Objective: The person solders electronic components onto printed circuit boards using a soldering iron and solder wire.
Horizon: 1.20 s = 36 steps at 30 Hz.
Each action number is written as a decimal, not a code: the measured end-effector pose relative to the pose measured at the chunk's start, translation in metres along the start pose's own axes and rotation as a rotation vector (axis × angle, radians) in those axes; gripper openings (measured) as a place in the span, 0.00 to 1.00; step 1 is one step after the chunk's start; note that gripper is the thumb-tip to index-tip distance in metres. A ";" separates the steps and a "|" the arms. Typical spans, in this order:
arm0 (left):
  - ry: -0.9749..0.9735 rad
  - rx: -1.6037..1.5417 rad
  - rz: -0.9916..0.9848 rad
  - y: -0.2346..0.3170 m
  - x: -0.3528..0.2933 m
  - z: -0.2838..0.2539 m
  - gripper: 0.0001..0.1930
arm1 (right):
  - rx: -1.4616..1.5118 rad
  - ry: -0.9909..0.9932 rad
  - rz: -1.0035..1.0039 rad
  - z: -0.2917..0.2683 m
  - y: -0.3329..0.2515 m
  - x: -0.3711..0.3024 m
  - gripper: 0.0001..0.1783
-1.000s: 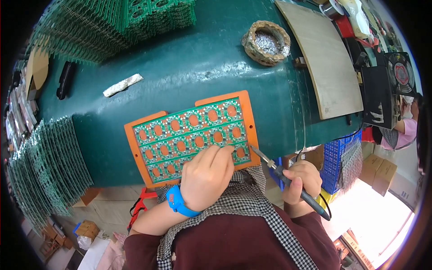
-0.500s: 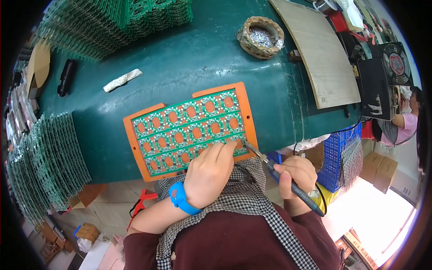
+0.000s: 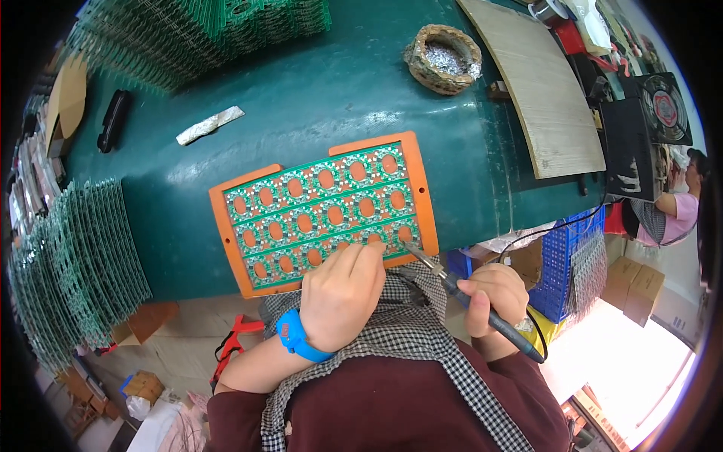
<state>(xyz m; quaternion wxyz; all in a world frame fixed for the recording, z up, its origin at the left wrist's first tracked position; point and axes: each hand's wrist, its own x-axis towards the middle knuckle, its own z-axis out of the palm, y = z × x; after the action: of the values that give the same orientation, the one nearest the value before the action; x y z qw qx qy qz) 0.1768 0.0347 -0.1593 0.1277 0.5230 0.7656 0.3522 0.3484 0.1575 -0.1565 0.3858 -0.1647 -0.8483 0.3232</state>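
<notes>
A green circuit board panel [image 3: 324,211] with rows of oval cut-outs lies in an orange frame [image 3: 423,197] on the dark green table [image 3: 301,98]. My left hand [image 3: 340,295], with a blue wristband, rests curled on the panel's near edge, fingertips pinched together; whether it holds anything is hidden. My right hand [image 3: 493,295] grips a black-handled soldering iron [image 3: 459,290] whose metal tip touches the panel's near right corner.
Stacks of green circuit boards stand at the left [image 3: 75,256] and the far top [image 3: 203,22]. A round holder with metal wool [image 3: 443,59] and a grey board [image 3: 538,90] lie far right. A white scrap [image 3: 209,124] lies beyond the panel. Another person [image 3: 674,203] sits at right.
The view has shifted slightly. My left hand has slid a little right along the panel's near edge, and the iron's tip has moved onto the near right corner.
</notes>
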 end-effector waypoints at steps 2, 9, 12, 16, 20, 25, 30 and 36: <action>-0.010 0.002 0.007 -0.001 0.000 0.001 0.09 | -0.003 -0.035 0.010 0.001 -0.001 0.001 0.07; 0.003 0.077 0.076 -0.006 0.000 0.000 0.11 | 0.021 -0.041 0.004 0.003 0.002 -0.001 0.05; 0.016 0.120 0.065 0.000 0.007 -0.011 0.11 | 0.014 0.022 0.016 0.003 0.005 -0.002 0.05; 0.121 0.113 0.008 -0.007 0.017 -0.009 0.09 | 0.006 0.063 0.068 0.004 0.008 0.006 0.05; 0.122 0.069 0.009 -0.010 0.024 -0.004 0.09 | 0.013 0.023 0.070 0.011 0.010 0.024 0.04; 0.071 0.015 -0.025 -0.011 0.029 -0.003 0.09 | 0.031 -0.028 0.082 0.014 0.012 0.028 0.01; 0.037 0.007 -0.027 -0.013 0.027 -0.001 0.09 | 0.032 -0.046 0.065 0.015 0.015 0.027 0.01; 0.037 0.081 0.000 -0.014 0.034 -0.008 0.10 | 0.039 -0.002 0.088 0.013 0.017 0.026 0.02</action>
<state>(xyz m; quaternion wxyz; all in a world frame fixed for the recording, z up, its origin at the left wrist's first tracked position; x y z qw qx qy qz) 0.1478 0.0582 -0.1571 0.0925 0.5211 0.7814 0.3307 0.3221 0.1781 -0.1597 0.3735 -0.1940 -0.8340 0.3566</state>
